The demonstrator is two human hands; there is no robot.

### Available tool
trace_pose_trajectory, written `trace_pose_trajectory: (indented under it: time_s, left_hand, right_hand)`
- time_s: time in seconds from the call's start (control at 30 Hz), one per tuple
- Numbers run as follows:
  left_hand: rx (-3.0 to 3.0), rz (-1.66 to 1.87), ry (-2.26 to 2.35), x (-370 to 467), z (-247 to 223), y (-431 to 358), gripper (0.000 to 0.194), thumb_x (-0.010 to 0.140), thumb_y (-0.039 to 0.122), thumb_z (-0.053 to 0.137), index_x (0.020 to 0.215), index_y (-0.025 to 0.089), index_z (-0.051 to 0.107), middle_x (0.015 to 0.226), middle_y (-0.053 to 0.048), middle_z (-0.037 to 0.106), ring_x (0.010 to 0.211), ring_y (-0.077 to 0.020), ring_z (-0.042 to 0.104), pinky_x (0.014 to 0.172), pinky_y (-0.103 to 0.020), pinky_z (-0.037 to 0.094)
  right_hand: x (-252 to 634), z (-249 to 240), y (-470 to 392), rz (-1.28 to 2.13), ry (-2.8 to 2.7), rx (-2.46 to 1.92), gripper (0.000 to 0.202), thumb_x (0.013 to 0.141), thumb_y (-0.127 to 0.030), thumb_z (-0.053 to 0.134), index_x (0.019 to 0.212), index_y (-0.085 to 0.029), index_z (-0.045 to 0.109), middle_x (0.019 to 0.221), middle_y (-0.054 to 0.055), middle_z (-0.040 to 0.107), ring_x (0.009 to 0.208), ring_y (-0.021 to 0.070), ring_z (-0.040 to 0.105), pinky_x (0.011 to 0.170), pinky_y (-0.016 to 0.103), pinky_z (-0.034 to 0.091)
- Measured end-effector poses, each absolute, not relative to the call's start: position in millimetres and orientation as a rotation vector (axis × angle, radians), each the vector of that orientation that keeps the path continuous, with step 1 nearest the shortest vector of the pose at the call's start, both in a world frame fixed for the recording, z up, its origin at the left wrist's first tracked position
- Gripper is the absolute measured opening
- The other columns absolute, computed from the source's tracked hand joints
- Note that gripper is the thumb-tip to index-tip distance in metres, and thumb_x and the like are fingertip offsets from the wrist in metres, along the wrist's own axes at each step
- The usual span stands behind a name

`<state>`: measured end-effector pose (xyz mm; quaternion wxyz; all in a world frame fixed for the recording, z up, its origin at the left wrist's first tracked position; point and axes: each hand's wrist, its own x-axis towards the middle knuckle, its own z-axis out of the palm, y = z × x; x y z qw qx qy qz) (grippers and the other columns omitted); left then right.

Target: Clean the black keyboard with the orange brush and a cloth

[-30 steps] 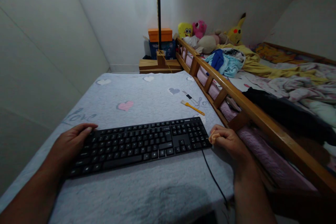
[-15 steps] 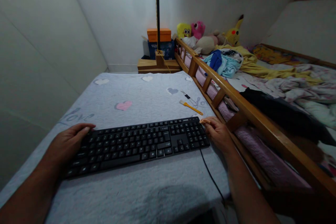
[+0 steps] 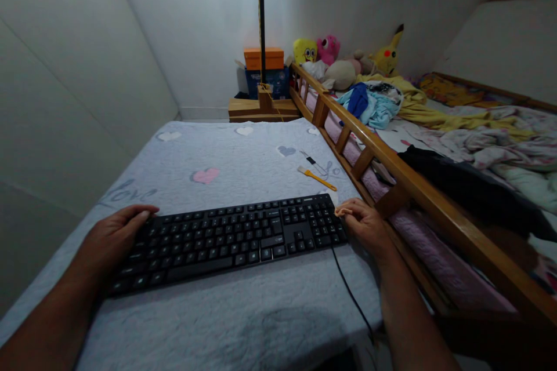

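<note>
A black keyboard [image 3: 235,237] lies slightly slanted on the pale cloth-covered table [image 3: 243,313], its cable running from the near right edge. My left hand [image 3: 116,237] grips the keyboard's left end, thumb on top near the upper corner. At the right end, my right hand [image 3: 363,223] pinches a small crumpled orange cloth [image 3: 343,211] against the keyboard's right edge. Beyond the keyboard lie a yellow-handled brush [image 3: 319,179] and, just past it, a thin metal tool with a black part [image 3: 310,160].
A wooden bed rail [image 3: 383,156] runs along the table's right side. Behind it are clothes, bedding and plush toys [image 3: 305,51]. At the far end stand an orange box [image 3: 264,58], a blue box and a dark pole [image 3: 261,23] on a wooden base.
My right hand has moved slightly nearer and to the right along the keyboard's right edge, with the cloth. My left hand has stayed in place.
</note>
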<state>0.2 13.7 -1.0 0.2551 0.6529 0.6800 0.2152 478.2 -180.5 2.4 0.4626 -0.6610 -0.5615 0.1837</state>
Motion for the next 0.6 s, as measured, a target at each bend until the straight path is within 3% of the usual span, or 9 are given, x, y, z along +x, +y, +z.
trace_pose_trajectory:
  time_s: [0.6]
  left_hand:
    - [1.785, 0.578, 1.866, -1, -4, 15, 0.047, 0.08, 0.051, 0.047, 0.106, 0.019, 0.072, 0.111, -0.008, 0.073, 0.102, -0.0273, 0.066, 0.086, -0.034, 0.048]
  right_hand:
    - [486, 10, -195, 0.716, -1.373, -1.672, 0.019, 0.079, -0.018, 0.055, 0.067, -0.018, 0.069, 0.08, 0.004, 0.062, 0.078, 0.0188, 0.06, 0.073, 0.031, 0.043]
